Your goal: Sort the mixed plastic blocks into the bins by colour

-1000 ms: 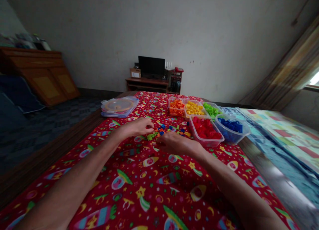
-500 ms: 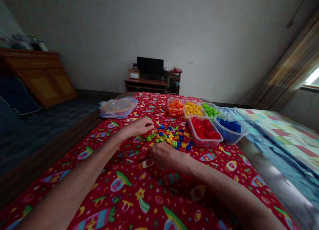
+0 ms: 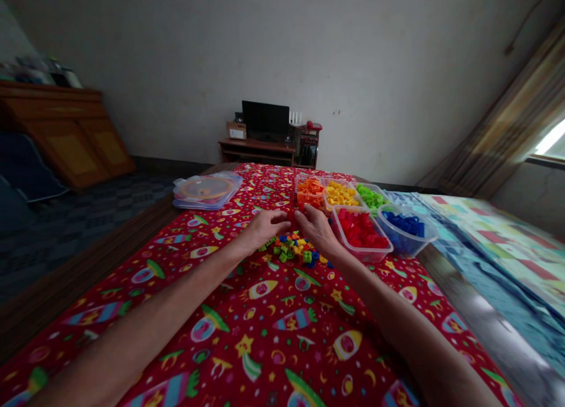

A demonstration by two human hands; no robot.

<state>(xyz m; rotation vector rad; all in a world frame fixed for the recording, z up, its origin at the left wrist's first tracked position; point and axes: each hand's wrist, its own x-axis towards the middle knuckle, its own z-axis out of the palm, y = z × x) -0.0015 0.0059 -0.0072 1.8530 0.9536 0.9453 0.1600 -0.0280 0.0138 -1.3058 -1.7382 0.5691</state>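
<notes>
Over the far edge of a small pile of mixed building blocks (image 3: 289, 249), my two hands meet almost fingertip to fingertip. My left hand (image 3: 266, 227) has its thumb and fingers curled inward. My right hand (image 3: 316, 226) comes from the other side with its fingers bent together. A little red shows between the fingertips, but against the red cloth I cannot make out what it is. The pile holds green, yellow, orange and blue pieces, and my hands hide part of it. Beside my right hand stands a clear tub of red blocks (image 3: 361, 230).
Behind the red tub stand tubs of orange blocks (image 3: 310, 190), yellow blocks (image 3: 341, 193) and green blocks (image 3: 371, 196). A round tub of blue blocks (image 3: 404, 224) is at the right. Stacked clear lids (image 3: 207, 190) lie at the left on the patterned red tablecloth (image 3: 265, 336).
My right hand has moved from the near left side of the pile to its far side. My left hand has shifted slightly right, so the fingertips now almost meet.
</notes>
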